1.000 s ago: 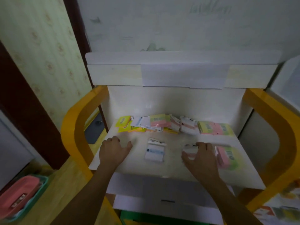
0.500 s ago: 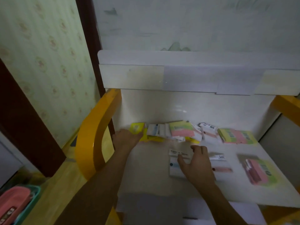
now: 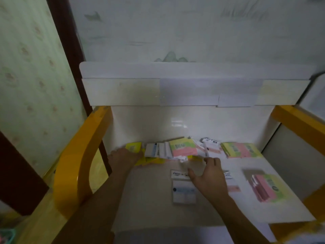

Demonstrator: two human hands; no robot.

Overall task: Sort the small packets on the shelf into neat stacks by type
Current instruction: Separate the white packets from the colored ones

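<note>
The sorting looks started but well short of done. On the white shelf [image 3: 149,199], near the front, a white packet with a blue band [image 3: 183,192] lies flat just left of the person's right forearm, and over at the near right a pink and green packet stack [image 3: 265,188] sits on its own, a bit fanned rather than squared. Those two seem to be the first sorted spots. At the far edge, against the back panel, a jumbled row of mixed packets [image 3: 182,149] runs from left to right: yellow ones at the left end, white ones next, a green and pink one leaning on top in the middle, more white ones beyond, and another green and pink bunch [image 3: 241,149] at the far right. That row overlaps and tilts every which way, so I'd judge most of the work is left. The left hand [image 3: 125,156] lies on the yellow packets [image 3: 139,156] at the far left, fingers curled over them, though I cannot tell whether it has actually gripped one. The right hand [image 3: 209,174] reaches toward the middle of the row, fingers spread and loose, holding nothing that I can make out; a white packet or two lie partly hidden beneath it.
</note>
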